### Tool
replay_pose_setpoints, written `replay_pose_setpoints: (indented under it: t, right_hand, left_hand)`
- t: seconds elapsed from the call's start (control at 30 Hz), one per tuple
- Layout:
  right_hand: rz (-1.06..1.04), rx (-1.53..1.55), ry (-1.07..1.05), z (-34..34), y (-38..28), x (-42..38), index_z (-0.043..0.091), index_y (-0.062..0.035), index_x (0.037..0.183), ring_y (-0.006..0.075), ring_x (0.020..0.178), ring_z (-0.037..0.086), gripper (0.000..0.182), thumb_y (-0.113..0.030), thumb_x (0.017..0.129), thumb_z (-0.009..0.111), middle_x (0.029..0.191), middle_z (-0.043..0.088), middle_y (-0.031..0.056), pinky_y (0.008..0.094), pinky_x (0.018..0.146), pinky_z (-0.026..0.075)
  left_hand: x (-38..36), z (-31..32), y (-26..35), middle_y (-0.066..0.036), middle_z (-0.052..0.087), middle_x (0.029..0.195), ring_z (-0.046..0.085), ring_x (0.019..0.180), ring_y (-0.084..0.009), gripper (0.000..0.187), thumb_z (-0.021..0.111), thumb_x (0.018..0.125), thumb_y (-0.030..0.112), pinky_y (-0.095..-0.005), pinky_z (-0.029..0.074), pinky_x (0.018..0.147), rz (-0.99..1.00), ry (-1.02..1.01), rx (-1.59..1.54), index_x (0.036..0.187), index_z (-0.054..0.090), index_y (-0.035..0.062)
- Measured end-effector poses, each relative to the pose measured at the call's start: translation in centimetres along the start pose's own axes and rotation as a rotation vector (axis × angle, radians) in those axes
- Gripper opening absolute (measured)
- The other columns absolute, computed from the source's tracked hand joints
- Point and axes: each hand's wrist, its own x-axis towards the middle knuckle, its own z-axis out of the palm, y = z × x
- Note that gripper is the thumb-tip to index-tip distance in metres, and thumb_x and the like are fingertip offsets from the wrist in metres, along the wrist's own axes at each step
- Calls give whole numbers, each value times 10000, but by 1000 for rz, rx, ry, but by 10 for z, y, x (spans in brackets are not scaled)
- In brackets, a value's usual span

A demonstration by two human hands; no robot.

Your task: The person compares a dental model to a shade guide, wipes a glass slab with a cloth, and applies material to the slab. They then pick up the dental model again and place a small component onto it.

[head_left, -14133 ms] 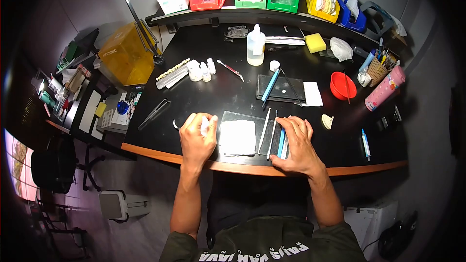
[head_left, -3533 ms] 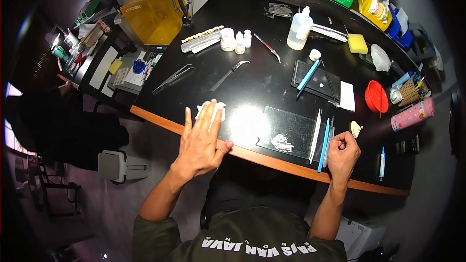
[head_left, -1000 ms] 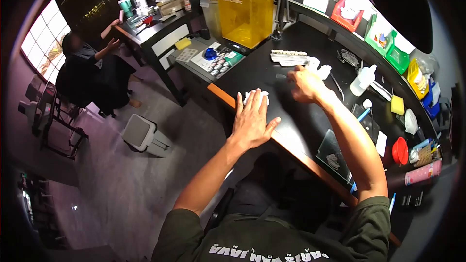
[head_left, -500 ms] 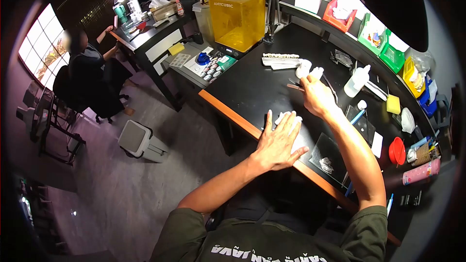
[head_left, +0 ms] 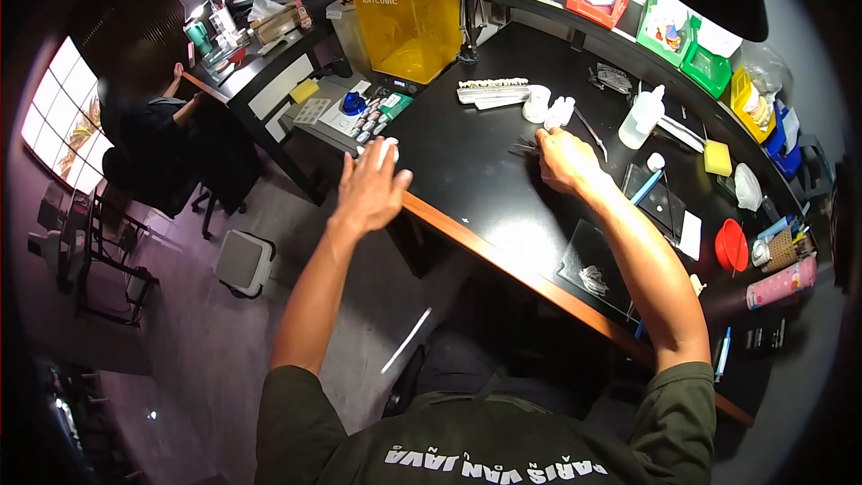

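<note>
My left hand [head_left: 370, 189] is at the desk's left end, over the orange front edge. A crumpled white tissue [head_left: 388, 149] shows under its fingertips. My right hand [head_left: 567, 162] is curled low over the black desk. Thin metal tools [head_left: 523, 148] stick out to the left of its fingers, partly hidden by them. Just beyond the knuckles stand a white jar [head_left: 536, 104] and a lumpy white piece [head_left: 559, 111]. A slim dark tool [head_left: 591, 133] lies to their right. Behind the jar rests a stack of pale strips [head_left: 494, 93].
On the right are a squeeze bottle [head_left: 642, 119], a yellow sponge [head_left: 716, 158], a red bowl [head_left: 732, 245] and a dark glossy plate [head_left: 584, 256]. Colored bins [head_left: 666, 31] line the back shelf. An amber-covered machine [head_left: 409, 27] stands at the left. Another person [head_left: 153, 135] sits by the far desk.
My left hand has swept left along the desk's front with the white tissue. My right hand has come slightly away from the lumpy white piece. The camera view has shifted a little.
</note>
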Motion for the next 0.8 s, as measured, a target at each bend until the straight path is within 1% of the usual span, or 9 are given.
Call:
replay_pose_setpoints:
  t: [0.13,0.23,0.33,0.4,0.47,0.53,0.63,0.73,0.8]
  right_hand:
    - [97,30,-121,-11,-4,2,635,22,1182,437,1110,689,314,-52,878,603,1223,653,287,523,935,580]
    - [139,95,-159,-13,-3,4,600,11,1247,442,1141,678,376,-62,878,610,1258,650,288,524,969,568]
    - [159,165,-206,-9,6,10,559,-2,1286,448,1178,661,409,-95,893,622,1273,648,286,532,995,549]
    - [170,213,-216,-7,7,11,543,-3,1298,452,1186,656,422,-112,900,630,1272,649,283,540,1001,540]
    - [183,197,-223,-8,5,12,513,-5,1315,459,1190,647,444,-124,906,635,1273,645,283,549,1006,529]
    - [141,231,-131,5,11,13,506,-2,1172,479,1144,625,318,-87,882,606,1179,627,281,555,933,510]
    - [130,224,-160,1,11,11,494,4,1146,485,1146,615,288,-64,884,592,1162,612,281,555,934,498]
    - [120,170,-222,-4,10,13,483,-1,1304,478,1221,613,436,-140,917,628,1286,599,302,551,1014,508]
    - [149,187,-266,-8,8,14,480,-2,1311,482,1236,605,432,-152,929,615,1304,586,312,548,1031,500]
  left_hand:
    - [24,16,-57,-262,594,1428,603,1284,-431,378,553,1024,171,-461,495,1085,52,204,-338,1350,646,5]
    - [28,12,-61,-261,714,1178,709,1052,-442,322,575,977,31,-467,563,925,-72,356,-353,1277,683,-11]
    - [11,-17,-7,-270,704,1183,700,1047,-450,288,570,983,30,-471,565,919,22,551,-411,1238,692,-29]
    - [-13,-36,61,-278,690,1198,686,1079,-429,254,574,973,9,-468,563,931,135,453,-475,1183,702,-52]
    - [-37,-26,109,-266,673,1266,665,1154,-411,310,651,908,43,-489,501,1087,517,392,-290,1203,688,-46]
    - [-56,-3,146,-251,663,1318,641,1257,-377,376,661,895,65,-530,448,1157,575,267,-404,1262,674,-15]
    - [-58,15,141,-229,660,1353,610,1323,-363,399,636,952,195,-573,385,1185,545,268,-389,1294,671,-7]
    - [-52,18,100,-207,657,1376,591,1346,-372,518,546,1010,393,-658,300,1200,515,313,-301,1335,668,9]
    - [-40,14,61,-211,638,1407,573,1359,-380,489,581,984,364,-672,331,1172,470,340,-230,1307,693,14]
